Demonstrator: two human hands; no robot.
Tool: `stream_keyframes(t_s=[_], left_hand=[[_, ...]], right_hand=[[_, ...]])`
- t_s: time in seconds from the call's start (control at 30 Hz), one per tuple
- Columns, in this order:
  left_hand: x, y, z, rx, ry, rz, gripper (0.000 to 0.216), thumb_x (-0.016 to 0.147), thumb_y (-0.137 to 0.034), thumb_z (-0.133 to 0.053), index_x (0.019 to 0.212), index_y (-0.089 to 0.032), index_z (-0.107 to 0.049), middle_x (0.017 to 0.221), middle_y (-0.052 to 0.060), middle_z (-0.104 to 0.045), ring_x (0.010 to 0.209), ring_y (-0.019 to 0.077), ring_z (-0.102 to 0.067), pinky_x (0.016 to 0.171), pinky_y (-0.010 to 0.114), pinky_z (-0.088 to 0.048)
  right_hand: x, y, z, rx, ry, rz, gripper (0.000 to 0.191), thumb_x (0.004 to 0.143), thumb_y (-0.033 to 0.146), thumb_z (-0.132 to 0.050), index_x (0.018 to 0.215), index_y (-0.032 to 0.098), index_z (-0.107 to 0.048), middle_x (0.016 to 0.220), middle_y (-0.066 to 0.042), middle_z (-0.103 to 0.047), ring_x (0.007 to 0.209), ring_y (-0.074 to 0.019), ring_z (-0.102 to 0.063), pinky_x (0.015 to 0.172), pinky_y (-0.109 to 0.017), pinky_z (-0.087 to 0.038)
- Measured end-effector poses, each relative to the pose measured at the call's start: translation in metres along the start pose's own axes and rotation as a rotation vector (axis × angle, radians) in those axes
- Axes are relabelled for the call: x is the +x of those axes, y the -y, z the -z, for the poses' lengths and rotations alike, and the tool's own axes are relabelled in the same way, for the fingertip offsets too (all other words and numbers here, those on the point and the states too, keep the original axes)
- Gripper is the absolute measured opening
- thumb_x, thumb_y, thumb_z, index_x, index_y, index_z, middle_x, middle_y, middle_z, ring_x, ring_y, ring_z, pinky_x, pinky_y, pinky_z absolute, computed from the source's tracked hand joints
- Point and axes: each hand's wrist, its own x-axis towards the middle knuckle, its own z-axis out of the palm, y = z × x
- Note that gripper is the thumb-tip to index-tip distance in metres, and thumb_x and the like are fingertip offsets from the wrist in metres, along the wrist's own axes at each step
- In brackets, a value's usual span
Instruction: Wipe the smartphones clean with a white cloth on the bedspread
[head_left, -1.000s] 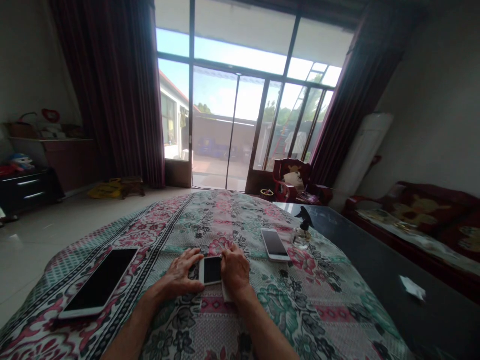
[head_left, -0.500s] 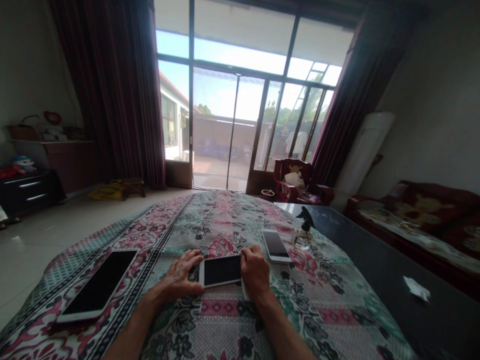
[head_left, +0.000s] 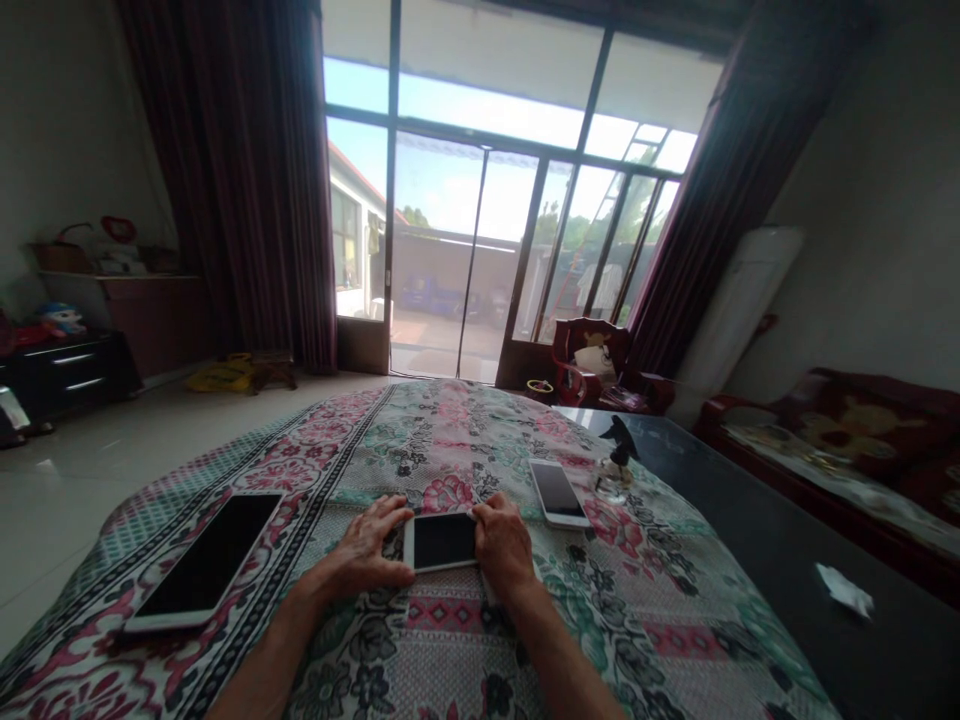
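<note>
A white-framed smartphone (head_left: pixel 446 541) with a dark screen lies face up on the patterned tablecloth (head_left: pixel 450 675), between my hands. My left hand (head_left: pixel 371 545) steadies its left end, with thumb and forefinger at the two corners and the other fingers spread. My right hand (head_left: pixel 504 540) is closed over the right end, knuckles up; a pale edge shows beneath it, but what its fingers hold is hidden. Just right of that hand lies a second white smartphone (head_left: pixel 559 493). Further left is a larger white-edged device with a black screen (head_left: pixel 214 560).
A clear spray bottle with a black trigger head (head_left: pixel 619 460) stands beyond the second phone. On the dark tabletop (head_left: pixel 772 560) at right lies a crumpled white tissue (head_left: pixel 846 590). A red wooden chair (head_left: pixel 592 360) and glass doors (head_left: pixel 457 260) are behind the table.
My right hand has slid slightly left over the phone's right end, covering a little more of the screen. My left hand keeps its place. The whole view has shifted a little.
</note>
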Motion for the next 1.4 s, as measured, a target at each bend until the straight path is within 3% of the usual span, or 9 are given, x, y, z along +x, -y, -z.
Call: stream_keyframes(t_s=[0.27, 0.6, 0.9, 1.17, 1.4], left_hand=[[0.003, 0.003, -0.004, 0.001, -0.011, -0.012, 0.080, 0.061, -0.041, -0.071, 0.134, -0.019, -0.048, 0.152, 0.009, -0.030, 0.141, 0.0304, -0.018, 0.114, 0.041, -0.018], [0.004, 0.001, -0.006, -0.002, -0.087, -0.025, 0.071, 0.062, -0.041, -0.073, 0.128, -0.023, -0.053, 0.147, 0.010, -0.038, 0.138, 0.0318, -0.028, 0.113, 0.044, -0.022], [0.002, -0.001, -0.001, 0.005, -0.027, -0.017, 0.077, 0.062, -0.040, -0.071, 0.133, -0.017, -0.049, 0.150, 0.011, -0.032, 0.140, 0.0307, -0.021, 0.114, 0.042, -0.020], [0.002, 0.002, -0.002, 0.000, -0.027, -0.021, 0.080, 0.062, -0.048, -0.070, 0.133, -0.018, -0.049, 0.150, 0.010, -0.032, 0.140, 0.0325, -0.021, 0.113, 0.042, -0.021], [-0.002, -0.007, 0.006, -0.010, 0.013, 0.003, 0.079, 0.064, -0.045, -0.069, 0.135, -0.016, -0.047, 0.152, 0.011, -0.029, 0.141, 0.0308, -0.018, 0.114, 0.041, -0.018]], right_hand=[[-0.002, 0.035, -0.015, -0.052, 0.016, 0.044, 0.025, 0.086, 0.011, -0.045, 0.090, 0.020, -0.068, 0.104, -0.008, -0.060, 0.095, -0.0207, -0.055, 0.078, -0.027, -0.041], [-0.010, 0.073, -0.037, 0.089, 0.047, 0.155, 0.021, 0.085, 0.019, -0.053, 0.102, 0.024, -0.065, 0.104, -0.006, -0.060, 0.094, -0.0196, -0.056, 0.075, -0.026, -0.045], [-0.005, 0.041, -0.021, 0.047, -0.036, -0.019, 0.022, 0.084, 0.012, -0.047, 0.084, 0.021, -0.067, 0.098, -0.007, -0.061, 0.090, -0.0186, -0.057, 0.073, -0.025, -0.042], [0.004, -0.001, -0.002, -0.019, -0.071, -0.212, 0.022, 0.085, 0.015, -0.046, 0.084, 0.021, -0.067, 0.096, -0.006, -0.061, 0.083, -0.0157, -0.057, 0.064, -0.023, -0.037], [0.003, -0.004, -0.002, -0.019, -0.093, -0.209, 0.022, 0.086, 0.015, -0.047, 0.088, 0.021, -0.068, 0.096, -0.006, -0.062, 0.084, -0.0158, -0.057, 0.066, -0.023, -0.037]])
